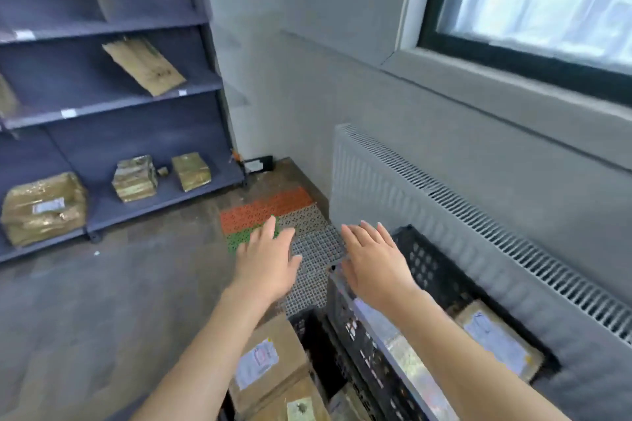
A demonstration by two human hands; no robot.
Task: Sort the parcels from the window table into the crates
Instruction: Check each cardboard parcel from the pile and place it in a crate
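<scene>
A shelf unit (113,106) stands at the far left against the wall, with parcels on its shelves: three wrapped bundles (135,178) on the lowest, a flat envelope (145,65) leaning above. Floor mats (290,225) lie between the shelves and a radiator (478,232), which runs along the right wall under the window (533,0). Just before the radiator sits a crate (420,287) with a labelled parcel (499,342) inside. Left of it (and nearer) a second crate (304,321) holds a box (270,359). Both hands, left hand (266,260) and right hand (372,260), hang over the mats and crate rim.
</scene>
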